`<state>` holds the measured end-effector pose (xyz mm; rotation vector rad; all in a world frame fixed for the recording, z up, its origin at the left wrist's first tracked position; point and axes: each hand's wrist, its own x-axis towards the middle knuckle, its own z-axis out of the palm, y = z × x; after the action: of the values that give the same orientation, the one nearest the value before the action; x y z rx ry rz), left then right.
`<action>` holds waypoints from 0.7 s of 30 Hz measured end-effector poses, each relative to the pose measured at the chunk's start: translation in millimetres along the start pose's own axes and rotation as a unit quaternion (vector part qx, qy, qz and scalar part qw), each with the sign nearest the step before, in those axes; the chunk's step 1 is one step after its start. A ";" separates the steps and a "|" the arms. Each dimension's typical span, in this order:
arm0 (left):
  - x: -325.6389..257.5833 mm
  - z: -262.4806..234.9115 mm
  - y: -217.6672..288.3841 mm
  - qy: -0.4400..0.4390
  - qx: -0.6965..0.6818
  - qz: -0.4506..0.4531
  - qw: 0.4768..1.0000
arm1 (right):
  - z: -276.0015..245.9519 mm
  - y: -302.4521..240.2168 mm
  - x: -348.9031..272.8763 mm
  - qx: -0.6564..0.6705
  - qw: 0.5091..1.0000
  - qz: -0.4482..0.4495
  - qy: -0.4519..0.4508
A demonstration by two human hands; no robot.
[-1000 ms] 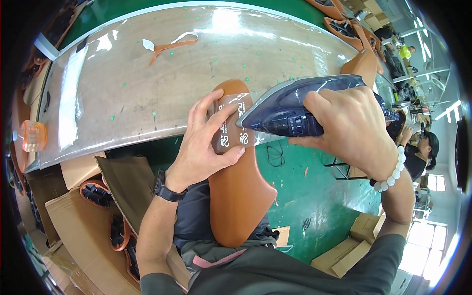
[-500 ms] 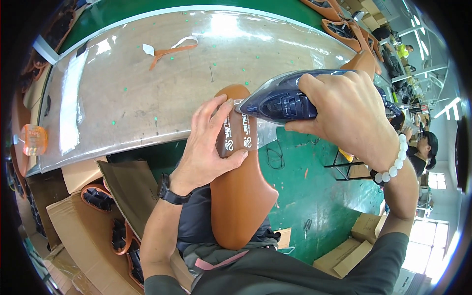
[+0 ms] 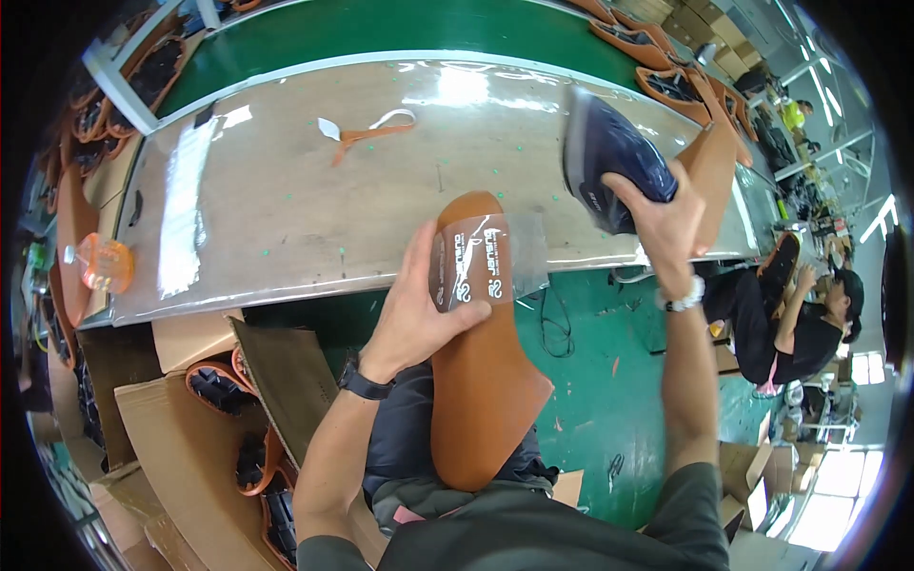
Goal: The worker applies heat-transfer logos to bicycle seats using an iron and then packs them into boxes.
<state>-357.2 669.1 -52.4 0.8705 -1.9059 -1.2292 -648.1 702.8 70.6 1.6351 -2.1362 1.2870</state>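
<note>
A long orange-brown leather-covered panel (image 3: 481,409) stands across my lap, its top end resting near the table's edge. Around its upper part lies a clear plastic film (image 3: 524,252) with white printing, which sticks out past the right side. My left hand (image 3: 424,309) grips the panel and film, thumb lying over the front and fingers along the left side. Off to the right, my right hand (image 3: 662,214) is closed around a dark blue clothes iron (image 3: 619,157). The iron is raised and tilted over the table, apart from the film, and slightly blurred.
On the table (image 3: 314,219) lies an orange-brown strip (image 3: 367,133) with a white piece. An orange bottle (image 3: 103,264) sits at its left end. More brown panels (image 3: 657,81) are stacked far right. An open cardboard box (image 3: 176,447) stands lower left. A co-worker (image 3: 809,324) sits at right.
My right hand has lifted the iron off the film and carried it away to the upper right, turning it. My left hand keeps its hold on the panel. The whole view has shifted slightly.
</note>
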 end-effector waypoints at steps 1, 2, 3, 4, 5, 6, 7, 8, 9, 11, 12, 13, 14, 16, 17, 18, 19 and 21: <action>-2.0 3.2 -2.3 0.015 -0.070 -0.047 0.996 | 14.7 21.6 -10.5 0.070 0.992 0.086 0.055; -3.3 6.1 -4.6 0.019 -0.137 -0.100 0.985 | 30.6 43.2 -22.8 0.039 0.983 0.144 0.110; -4.4 10.1 -6.5 0.027 -0.108 -0.124 0.986 | 43.1 63.3 -39.3 0.088 0.974 0.169 0.121; -4.8 12.8 -8.2 0.072 -0.120 -0.114 0.984 | 59.6 81.2 -52.4 0.072 0.968 0.158 0.179; -4.9 15.4 -9.0 0.095 -0.124 -0.133 0.979 | 71.4 97.3 -65.8 0.132 0.957 0.154 0.205; -4.7 17.7 -8.6 0.118 -0.129 -0.157 0.972 | 78.2 110.9 -76.4 0.175 0.938 0.185 0.235; -2.7 18.1 -7.2 0.148 -0.120 -0.134 0.973 | 82.5 120.5 -84.3 0.222 0.930 0.203 0.211; -1.9 17.9 -3.4 0.182 -0.171 -0.151 0.957 | 82.6 124.9 -93.7 0.263 0.917 0.233 0.190; -0.8 15.9 1.9 0.196 -0.229 -0.131 0.944 | 78.3 125.1 -98.5 0.247 0.927 0.245 0.141; 1.0 11.8 17.2 0.257 -0.320 -0.067 0.909 | 64.2 109.6 -106.9 0.202 0.935 0.253 0.148; -0.7 8.5 27.1 0.276 -0.180 -0.012 0.944 | 55.5 94.9 -110.9 0.169 0.930 0.290 0.152; -4.5 5.6 37.7 0.284 -0.040 0.051 0.957 | 41.6 76.0 -118.4 0.098 0.952 0.231 0.173; -7.5 4.1 47.6 0.284 0.099 0.125 0.946 | 35.2 54.4 -122.0 0.087 0.960 0.152 0.218; -13.4 3.0 62.9 0.186 0.318 0.286 0.885 | 15.1 17.2 -122.4 0.044 0.993 -0.042 0.103; -17.2 5.2 68.3 0.146 0.342 0.374 0.850 | 14.3 1.6 -117.8 0.064 0.990 -0.113 0.062; -20.4 8.5 71.8 0.119 0.358 0.447 0.811 | 14.6 -11.7 -114.2 0.087 0.987 -0.138 0.016; -26.1 13.5 74.6 0.072 0.368 0.475 0.796 | 11.4 -19.3 -112.0 0.056 0.980 -0.182 -0.061; -39.1 22.2 78.4 0.033 0.352 0.503 0.789 | -1.5 -17.8 -114.1 0.058 0.946 -0.263 -0.178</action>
<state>-367.7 737.0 6.2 0.0841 -2.2677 0.1774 -589.0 784.5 14.3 2.4247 -1.6065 1.0191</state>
